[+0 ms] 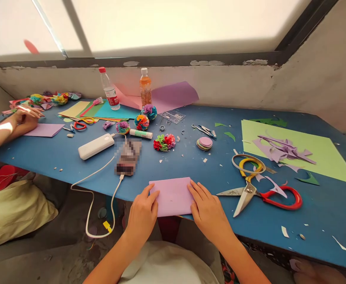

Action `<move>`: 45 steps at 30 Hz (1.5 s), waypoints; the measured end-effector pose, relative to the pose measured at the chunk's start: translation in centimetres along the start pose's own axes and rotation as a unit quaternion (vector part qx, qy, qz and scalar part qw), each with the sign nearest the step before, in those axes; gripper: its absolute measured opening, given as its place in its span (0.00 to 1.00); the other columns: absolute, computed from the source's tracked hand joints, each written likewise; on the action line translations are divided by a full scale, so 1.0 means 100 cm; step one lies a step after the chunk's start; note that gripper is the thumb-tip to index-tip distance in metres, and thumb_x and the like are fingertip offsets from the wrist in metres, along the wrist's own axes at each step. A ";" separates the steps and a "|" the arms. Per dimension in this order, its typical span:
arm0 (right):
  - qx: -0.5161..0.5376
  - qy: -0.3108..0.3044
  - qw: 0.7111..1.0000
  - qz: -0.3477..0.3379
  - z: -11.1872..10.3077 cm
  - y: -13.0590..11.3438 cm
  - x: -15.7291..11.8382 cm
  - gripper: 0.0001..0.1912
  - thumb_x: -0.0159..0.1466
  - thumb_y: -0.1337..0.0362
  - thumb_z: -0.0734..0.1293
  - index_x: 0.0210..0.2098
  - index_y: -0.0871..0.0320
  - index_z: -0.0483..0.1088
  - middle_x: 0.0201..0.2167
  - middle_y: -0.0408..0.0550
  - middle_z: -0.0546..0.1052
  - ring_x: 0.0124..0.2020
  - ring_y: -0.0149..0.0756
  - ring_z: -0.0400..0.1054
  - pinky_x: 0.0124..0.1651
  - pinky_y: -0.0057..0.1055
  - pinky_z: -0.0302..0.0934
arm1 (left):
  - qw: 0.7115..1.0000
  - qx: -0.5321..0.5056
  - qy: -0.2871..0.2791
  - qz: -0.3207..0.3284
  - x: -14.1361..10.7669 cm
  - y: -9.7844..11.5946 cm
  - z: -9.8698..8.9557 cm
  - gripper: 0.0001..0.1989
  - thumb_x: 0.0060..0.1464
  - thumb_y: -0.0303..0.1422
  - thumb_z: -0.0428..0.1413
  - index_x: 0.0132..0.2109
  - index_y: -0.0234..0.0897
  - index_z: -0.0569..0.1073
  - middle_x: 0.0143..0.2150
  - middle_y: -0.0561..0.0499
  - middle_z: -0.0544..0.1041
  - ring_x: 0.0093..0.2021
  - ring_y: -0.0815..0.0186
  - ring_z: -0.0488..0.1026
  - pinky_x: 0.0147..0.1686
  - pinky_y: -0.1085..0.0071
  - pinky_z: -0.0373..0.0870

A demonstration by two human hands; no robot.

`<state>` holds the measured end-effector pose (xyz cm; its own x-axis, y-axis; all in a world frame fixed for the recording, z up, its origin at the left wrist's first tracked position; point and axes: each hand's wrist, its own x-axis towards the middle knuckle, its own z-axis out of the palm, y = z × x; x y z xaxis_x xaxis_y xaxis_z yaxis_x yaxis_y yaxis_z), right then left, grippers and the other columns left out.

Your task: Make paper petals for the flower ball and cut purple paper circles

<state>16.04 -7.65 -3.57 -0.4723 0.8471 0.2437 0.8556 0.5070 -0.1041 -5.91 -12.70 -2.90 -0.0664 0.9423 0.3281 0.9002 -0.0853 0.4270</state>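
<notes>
A folded sheet of purple paper (pixel 174 199) lies at the table's front edge, its near side reaching slightly past that edge. My left hand (pixel 142 211) grips its left edge with fingers and thumb. On the other side, my right hand (pixel 207 205) holds the right edge, the fingers stretched along it. To the right of my right hand lie large scissors (pixel 248 191) with red and yellow handles and spread blades. Beyond the paper are a stack of round paper discs (pixel 204 143) and a cluster of red and green curled paper (pixel 164 142).
A white power bank (pixel 96 146) is cabled to a blurred phone (pixel 128 157). Behind stand a water bottle (pixel 111 92) and an orange drink bottle (pixel 145 88). Purple scraps (pixel 285 149) lie on a light green sheet (pixel 335 157). Another person's hands (pixel 26 118) rest at far left.
</notes>
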 end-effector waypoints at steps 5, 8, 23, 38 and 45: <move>-0.027 -0.007 1.000 -0.004 -0.002 -0.001 0.002 0.26 0.66 0.69 0.52 0.61 0.60 0.64 0.61 0.52 0.68 0.60 0.43 0.61 0.50 0.39 0.63 | 1.000 0.009 0.004 -0.002 0.000 -0.001 0.000 0.16 0.58 0.23 0.48 0.46 0.40 0.77 0.56 0.45 0.75 0.43 0.59 0.77 0.41 0.61 0.78; -0.022 0.003 1.000 -0.008 -0.002 -0.002 0.003 0.25 0.66 0.69 0.53 0.61 0.60 0.64 0.61 0.53 0.68 0.59 0.44 0.63 0.48 0.40 0.64 | 1.000 0.019 0.008 0.010 -0.001 -0.002 0.002 0.16 0.57 0.23 0.47 0.45 0.38 0.77 0.54 0.44 0.75 0.43 0.58 0.77 0.41 0.61 0.78; -0.024 0.103 0.993 -0.051 -0.015 -0.022 0.005 0.17 0.66 0.70 0.57 0.49 0.61 0.72 0.56 0.56 0.73 0.59 0.49 0.64 0.53 0.46 0.59 | 0.965 -0.039 -0.177 0.190 0.041 -0.019 -0.015 0.15 0.49 0.44 0.64 0.42 0.41 0.81 0.55 0.45 0.76 0.53 0.56 0.75 0.51 0.61 0.74; 0.083 0.029 0.978 -0.190 -0.023 -0.044 0.003 0.11 0.63 0.73 0.58 0.38 0.57 0.71 0.34 0.49 0.78 0.37 0.35 0.72 0.42 0.32 0.65 | 0.884 0.209 -0.292 0.299 0.032 0.032 -0.037 0.07 0.54 0.25 0.55 0.39 0.29 0.76 0.37 0.40 0.77 0.38 0.58 0.76 0.34 0.67 0.73; 0.073 0.037 0.981 -0.178 -0.024 -0.038 0.006 0.11 0.66 0.70 0.57 0.38 0.57 0.71 0.32 0.48 0.78 0.32 0.32 0.72 0.35 0.27 0.65 | 0.875 0.228 -0.275 0.326 0.023 0.026 -0.028 0.15 0.53 0.18 0.53 0.48 0.22 0.75 0.46 0.29 0.77 0.40 0.56 0.79 0.28 0.72 0.74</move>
<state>13.06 -9.49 -0.69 -0.7148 0.6008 0.3578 0.5973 0.7907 -0.1345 -4.96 -11.69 1.27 0.6298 0.7656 -0.1312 0.7561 -0.6429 -0.1223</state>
